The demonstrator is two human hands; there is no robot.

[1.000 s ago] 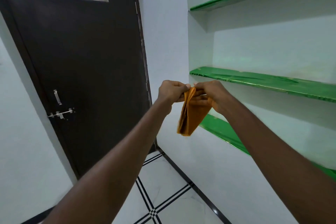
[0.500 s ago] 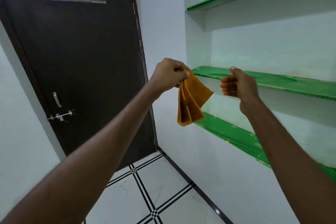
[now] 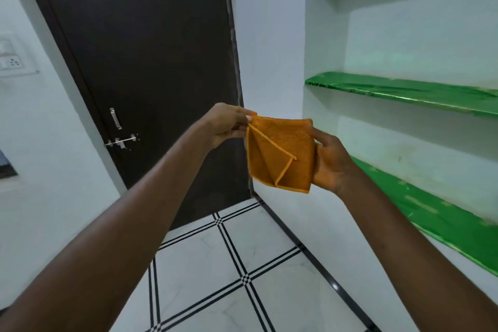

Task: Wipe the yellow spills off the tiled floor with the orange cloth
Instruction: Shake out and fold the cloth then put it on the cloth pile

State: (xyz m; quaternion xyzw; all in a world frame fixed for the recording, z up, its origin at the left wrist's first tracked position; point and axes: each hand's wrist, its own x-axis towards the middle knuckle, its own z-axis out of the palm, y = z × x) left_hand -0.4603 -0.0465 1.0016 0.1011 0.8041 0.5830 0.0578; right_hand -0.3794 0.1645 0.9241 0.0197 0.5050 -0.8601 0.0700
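The orange cloth hangs folded in the air at chest height, between both hands. My left hand pinches its top left corner. My right hand holds its right edge, with the palm behind the fabric. Below lies the white tiled floor with black line borders. No yellow spill shows on the visible tiles.
A dark brown door with a metal latch stands closed ahead. Green shelves are set in the white wall on the right, the lowest shelf close to my right forearm. A switch plate sits on the left wall.
My right hand, which had let go and hovered by the shelf, has come back and taken the cloth's right edge. The cloth is now spread wider and sits lower.
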